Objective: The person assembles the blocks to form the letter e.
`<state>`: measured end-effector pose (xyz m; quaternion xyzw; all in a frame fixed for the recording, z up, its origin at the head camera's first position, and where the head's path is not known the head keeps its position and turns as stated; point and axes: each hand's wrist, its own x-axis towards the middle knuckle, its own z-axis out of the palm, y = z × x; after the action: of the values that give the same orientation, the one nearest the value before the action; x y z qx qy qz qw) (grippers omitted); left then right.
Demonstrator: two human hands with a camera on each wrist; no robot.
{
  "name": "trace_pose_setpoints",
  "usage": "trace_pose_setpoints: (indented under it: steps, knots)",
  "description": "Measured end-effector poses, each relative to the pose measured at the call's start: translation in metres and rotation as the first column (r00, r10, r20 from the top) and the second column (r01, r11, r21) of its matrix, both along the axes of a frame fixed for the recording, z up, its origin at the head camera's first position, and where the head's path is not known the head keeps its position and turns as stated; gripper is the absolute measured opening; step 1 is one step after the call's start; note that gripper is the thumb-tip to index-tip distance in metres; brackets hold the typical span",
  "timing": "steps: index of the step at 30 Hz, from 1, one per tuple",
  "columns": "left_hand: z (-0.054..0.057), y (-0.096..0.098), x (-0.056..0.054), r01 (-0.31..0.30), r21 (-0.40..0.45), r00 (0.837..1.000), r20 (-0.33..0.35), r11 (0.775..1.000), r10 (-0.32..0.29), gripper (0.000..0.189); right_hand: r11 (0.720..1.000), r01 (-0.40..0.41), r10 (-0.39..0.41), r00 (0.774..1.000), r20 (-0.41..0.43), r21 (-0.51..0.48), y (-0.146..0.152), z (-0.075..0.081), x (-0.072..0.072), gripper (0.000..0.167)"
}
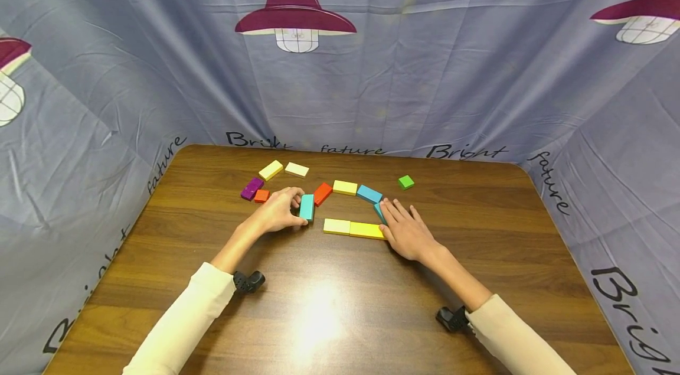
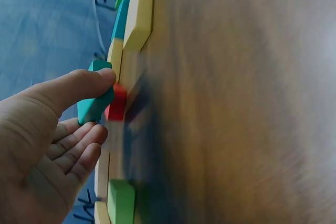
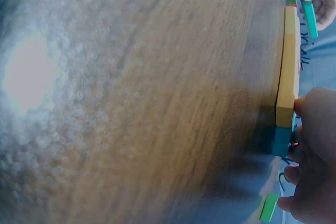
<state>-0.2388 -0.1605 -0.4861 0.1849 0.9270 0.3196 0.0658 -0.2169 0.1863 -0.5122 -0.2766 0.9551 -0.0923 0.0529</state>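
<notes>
My left hand (image 1: 277, 209) pinches a turquoise block (image 1: 307, 208) between thumb and fingertips. In the left wrist view this block (image 2: 95, 95) is held up off the table, near a red block (image 1: 323, 193). My right hand (image 1: 408, 232) lies with straight fingers over the right end of the arrangement. Its fingers partly cover another teal block (image 1: 379, 212), and its thumb touches the end of a long yellow block (image 1: 368, 230). A paler yellow block (image 1: 337, 226) adjoins that one. Behind them, a yellow block (image 1: 345, 188) and a blue block (image 1: 369, 193) continue a curved row.
Beyond my left hand lie a purple block (image 1: 252, 189), an orange-red block (image 1: 262, 196), a yellow block (image 1: 271, 170) and a cream block (image 1: 297, 169). A small green block (image 1: 406, 182) sits at the back right. Another green block (image 2: 121, 202) shows below the left hand. Curtains surround the wooden table (image 1: 239, 328).
</notes>
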Motion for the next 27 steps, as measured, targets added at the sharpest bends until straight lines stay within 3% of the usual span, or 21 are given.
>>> trace_pose_setpoints:
  steps: [5, 10, 27]
  knots:
    - [-0.005, 0.006, 0.010, 0.026, -0.016, 1.000, 0.009, 1.000, -0.026, 0.064, 1.000, 0.001, -0.001, 1.000, 0.006, 0.006, 0.000, -0.001, -0.001, 0.062]
    - [-0.009, 0.007, 0.013, 0.046, -0.024, 0.999, 0.002, 0.999, -0.046, 0.064, 1.000, 0.002, -0.003, 1.000, 0.010, 0.016, 0.000, -0.001, -0.001, 0.062]
    - [-0.012, 0.008, 0.011, 0.051, -0.025, 0.999, 0.011, 0.998, -0.051, 0.064, 1.000, -0.006, 0.006, 1.000, -0.002, 0.011, 0.000, 0.001, 0.000, 0.061]
